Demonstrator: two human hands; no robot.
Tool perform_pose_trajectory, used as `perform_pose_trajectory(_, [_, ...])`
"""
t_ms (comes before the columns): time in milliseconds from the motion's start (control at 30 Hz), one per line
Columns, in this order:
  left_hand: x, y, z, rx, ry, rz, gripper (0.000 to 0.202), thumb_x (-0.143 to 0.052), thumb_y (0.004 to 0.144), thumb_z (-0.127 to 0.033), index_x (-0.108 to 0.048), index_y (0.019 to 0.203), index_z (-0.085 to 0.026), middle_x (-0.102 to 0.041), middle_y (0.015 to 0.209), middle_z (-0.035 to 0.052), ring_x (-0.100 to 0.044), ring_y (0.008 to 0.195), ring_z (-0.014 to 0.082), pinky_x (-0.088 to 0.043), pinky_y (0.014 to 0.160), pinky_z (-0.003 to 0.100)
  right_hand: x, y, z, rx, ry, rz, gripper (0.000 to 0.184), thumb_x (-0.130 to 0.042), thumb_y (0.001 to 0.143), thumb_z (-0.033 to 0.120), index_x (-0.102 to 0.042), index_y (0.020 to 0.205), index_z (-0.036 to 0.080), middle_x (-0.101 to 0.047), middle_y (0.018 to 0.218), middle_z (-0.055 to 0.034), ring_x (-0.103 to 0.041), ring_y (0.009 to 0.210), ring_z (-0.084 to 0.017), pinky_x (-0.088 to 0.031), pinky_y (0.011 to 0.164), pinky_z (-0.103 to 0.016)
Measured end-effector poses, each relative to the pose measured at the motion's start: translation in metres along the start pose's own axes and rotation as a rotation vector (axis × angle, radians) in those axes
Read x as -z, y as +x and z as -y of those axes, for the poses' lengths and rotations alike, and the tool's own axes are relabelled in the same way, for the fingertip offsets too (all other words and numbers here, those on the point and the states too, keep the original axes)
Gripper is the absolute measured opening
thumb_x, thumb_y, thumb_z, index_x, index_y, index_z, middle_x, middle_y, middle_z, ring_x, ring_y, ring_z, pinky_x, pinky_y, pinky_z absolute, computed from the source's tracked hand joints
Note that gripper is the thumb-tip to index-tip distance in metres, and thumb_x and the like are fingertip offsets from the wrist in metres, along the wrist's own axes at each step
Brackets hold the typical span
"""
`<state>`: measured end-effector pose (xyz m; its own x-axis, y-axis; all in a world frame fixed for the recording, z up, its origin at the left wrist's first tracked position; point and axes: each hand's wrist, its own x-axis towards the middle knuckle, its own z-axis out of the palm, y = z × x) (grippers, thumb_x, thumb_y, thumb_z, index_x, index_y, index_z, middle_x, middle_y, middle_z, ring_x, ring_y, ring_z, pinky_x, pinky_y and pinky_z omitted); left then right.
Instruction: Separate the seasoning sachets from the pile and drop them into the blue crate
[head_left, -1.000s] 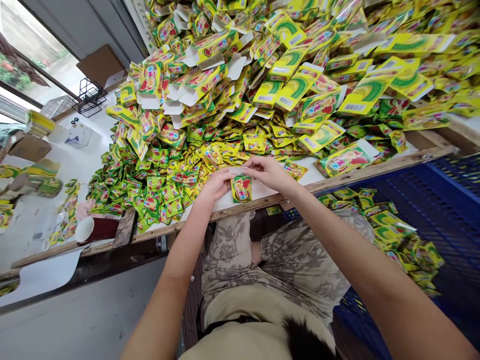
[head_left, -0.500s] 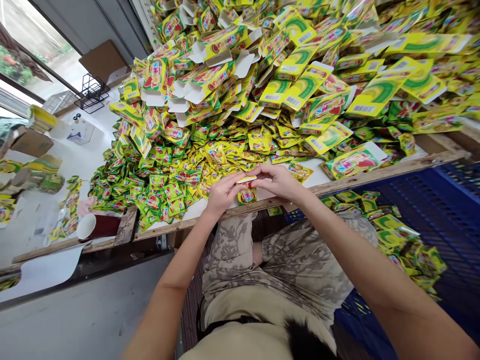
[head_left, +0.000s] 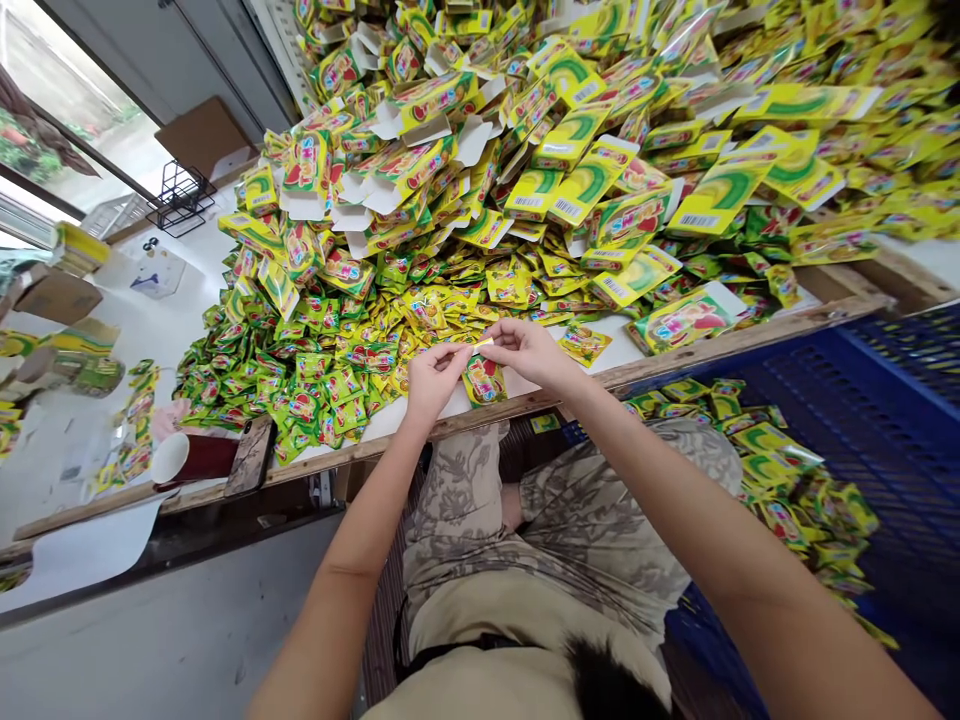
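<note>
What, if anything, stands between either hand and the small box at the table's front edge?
Nothing visible: the left hand and right hand both have their fingertips at the top of the small box.

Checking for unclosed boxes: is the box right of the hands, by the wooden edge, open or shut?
The box is open: its white flap sticks out.

At the left, a maroon cup (head_left: 206, 456) with a white interior sat just beside a phone (head_left: 251, 457) in a dark patterned case, near the table's wooden edge. A crumpled pink tissue (head_left: 171, 414) lay behind them. Farther back were a clear jar (head_left: 99, 374), a brown carton (head_left: 56, 294), a small white box (head_left: 157, 275) and a black wire rack (head_left: 180, 200). Brown cardboard (head_left: 204, 135) leaned near a window (head_left: 52, 60), where greenery showed outside.
</note>
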<state>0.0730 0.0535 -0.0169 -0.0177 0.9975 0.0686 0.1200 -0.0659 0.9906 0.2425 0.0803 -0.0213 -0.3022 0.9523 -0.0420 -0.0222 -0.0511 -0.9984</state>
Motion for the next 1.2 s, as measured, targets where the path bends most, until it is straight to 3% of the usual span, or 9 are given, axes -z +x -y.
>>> perform_pose_trajectory(167, [0.005, 0.000, 0.002, -0.043, 0.076, 0.047, 0.016, -0.070, 0.078, -0.033, -0.078, 0.085, -0.021, -0.077, 0.088, 0.0047, -0.069, 0.082, 0.0198, -0.055, 0.082, 0.036, 0.005, 0.000, 0.002, -0.076, 0.063, 0.049, 0.038, -0.081, 0.062, 0.048, -0.064, 0.076, 0.017, -0.066, 0.066, -0.0013, -0.063, 0.062, -0.014, -0.053, 0.063, -0.028])
perform_pose_trajectory(300, [0.014, -0.005, 0.006, -0.214, 0.181, 0.114, 0.016, -0.070, 0.080, -0.030, -0.078, 0.094, -0.027, -0.076, 0.100, 0.0041, -0.068, 0.097, 0.0205, -0.050, 0.096, 0.038, 0.011, -0.003, 0.000, 0.032, 0.034, 0.100, 0.036, -0.078, 0.066, 0.050, -0.069, 0.077, 0.018, -0.069, 0.074, -0.0032, -0.065, 0.069, -0.016, -0.054, 0.071, -0.032])
perform_pose_trajectory(467, [0.012, -0.013, 0.011, -0.113, 0.107, 0.124, 0.025, -0.074, 0.076, -0.034, -0.075, 0.100, -0.026, -0.073, 0.103, 0.0060, -0.067, 0.088, 0.0184, -0.053, 0.084, 0.034, 0.016, -0.012, -0.009, 0.173, -0.151, 0.045, 0.034, -0.069, 0.076, 0.054, -0.074, 0.087, 0.022, -0.072, 0.092, -0.0062, -0.066, 0.086, -0.021, -0.052, 0.084, -0.038])
perform_pose_trajectory(600, [0.006, -0.013, 0.018, -0.082, -0.033, 0.097, 0.024, -0.077, 0.073, -0.038, -0.072, 0.089, -0.021, -0.072, 0.098, 0.0062, -0.067, 0.090, 0.0176, -0.053, 0.085, 0.033, 0.015, -0.018, -0.010, 0.271, -0.245, -0.006, 0.028, -0.065, 0.081, 0.050, -0.074, 0.090, 0.025, -0.072, 0.095, -0.0079, -0.065, 0.091, -0.023, -0.052, 0.084, -0.039])
perform_pose_trajectory(767, [0.008, -0.009, 0.019, -0.152, -0.076, 0.145, 0.015, -0.077, 0.074, -0.033, -0.071, 0.080, -0.020, -0.070, 0.093, 0.0055, -0.066, 0.092, 0.0171, -0.052, 0.087, 0.034, 0.017, -0.020, -0.001, 0.353, -0.345, 0.105, 0.020, -0.060, 0.087, 0.040, -0.072, 0.091, 0.025, -0.073, 0.097, -0.0075, -0.066, 0.094, -0.022, -0.051, 0.087, -0.040])
perform_pose_trajectory(900, [0.010, -0.012, 0.015, -0.212, 0.021, 0.152, 0.012, -0.073, 0.078, -0.033, -0.071, 0.078, -0.021, -0.070, 0.095, 0.0064, -0.065, 0.093, 0.0179, -0.049, 0.090, 0.036, 0.020, -0.022, 0.002, 0.372, -0.411, 0.167, 0.019, -0.061, 0.086, 0.040, -0.072, 0.094, 0.026, -0.072, 0.099, -0.0072, -0.065, 0.095, -0.022, -0.052, 0.087, -0.039])
perform_pose_trajectory(1033, [0.008, -0.017, 0.013, -0.198, 0.077, 0.124, 0.019, -0.072, 0.078, -0.039, -0.069, 0.077, -0.020, -0.069, 0.095, 0.0066, -0.064, 0.096, 0.0198, -0.050, 0.090, 0.036, 0.014, -0.026, -0.006, 0.358, -0.399, 0.083, 0.021, -0.063, 0.085, 0.042, -0.071, 0.094, 0.025, -0.071, 0.096, -0.0071, -0.065, 0.092, -0.023, -0.053, 0.086, -0.039])
perform_pose_trajectory(1200, [0.003, -0.020, 0.014, -0.100, 0.012, 0.105, 0.028, -0.068, 0.081, -0.040, -0.065, 0.100, -0.021, -0.068, 0.103, 0.0061, -0.064, 0.090, 0.0160, -0.050, 0.085, 0.030, 0.004, -0.028, -0.020, 0.250, -0.192, -0.032, 0.029, -0.067, 0.081, 0.043, -0.066, 0.104, 0.025, -0.069, 0.094, -0.0049, -0.067, 0.085, -0.021, -0.056, 0.080, -0.038])
